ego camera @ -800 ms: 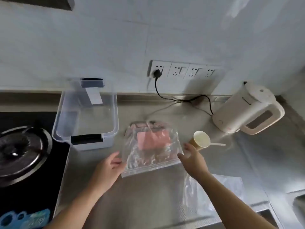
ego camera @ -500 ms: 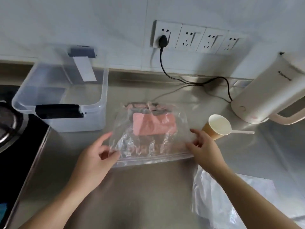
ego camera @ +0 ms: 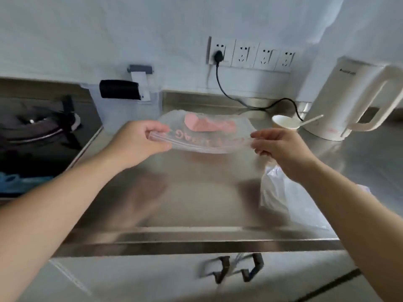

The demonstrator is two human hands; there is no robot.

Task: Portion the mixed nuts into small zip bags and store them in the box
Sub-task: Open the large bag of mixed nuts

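Observation:
A large clear zip bag (ego camera: 209,136) with a pink label and pink lettering along its zip hangs just above the steel counter, its near edge lifted. My left hand (ego camera: 139,144) pinches the left end of the zip strip. My right hand (ego camera: 281,149) pinches the right end. The nuts inside are blurred and hard to make out. Behind my left hand stands the clear plastic storage box (ego camera: 130,105) with a black handle. A paper cup (ego camera: 285,122) with a small white spoon sits to the right of the bag.
A white electric kettle (ego camera: 353,101) stands at the back right, its black cord plugged into the wall sockets (ego camera: 250,54). A gas hob (ego camera: 39,127) lies to the left. Thin clear bags (ego camera: 290,199) lie under my right forearm. Counter edge and cupboard handles (ego camera: 235,269) are near.
Both hands have taken hold of the bag's near zip edge and lifted it off the counter. The camera has tilted lower, bringing the counter's front edge and cupboard into view.

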